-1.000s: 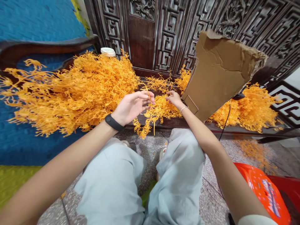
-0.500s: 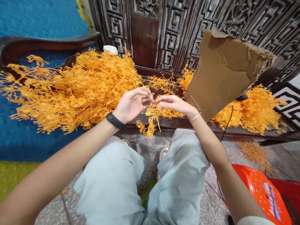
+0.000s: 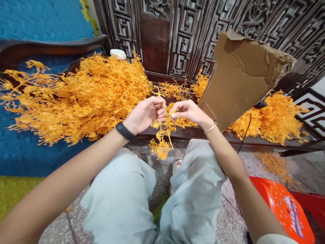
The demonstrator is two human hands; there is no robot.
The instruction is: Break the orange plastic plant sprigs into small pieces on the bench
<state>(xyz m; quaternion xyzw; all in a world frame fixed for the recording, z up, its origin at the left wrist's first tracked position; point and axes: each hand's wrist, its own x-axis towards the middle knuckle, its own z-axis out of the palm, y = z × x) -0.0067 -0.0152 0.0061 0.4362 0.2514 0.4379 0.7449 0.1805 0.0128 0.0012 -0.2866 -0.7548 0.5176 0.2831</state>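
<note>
Between my hands hangs an orange plastic sprig (image 3: 162,135), its thin stem and lacy branches dropping below my fingers over the floor. My left hand (image 3: 148,112), with a black band on the wrist, is closed around the sprig's upper stem, whose tip pokes out above the fingers. The thumb and forefinger of my right hand (image 3: 189,112) pinch a small side piece of the same sprig. Close by on the left lies a big heap of orange plastic branches (image 3: 83,95), and loose sprigs (image 3: 175,90) lie on the dark wooden bench just beyond my hands.
A torn cardboard piece (image 3: 243,74) leans at right, with another orange pile (image 3: 281,115) behind it. Carved dark wood panels (image 3: 154,44) rise at the back. A white round container (image 3: 118,54) stands behind the heap. A red stool (image 3: 279,203) is at lower right.
My hands have drawn slightly apart, the right one now pinching a side piece. The hanging sprig has dropped a little lower and shifted left.
</note>
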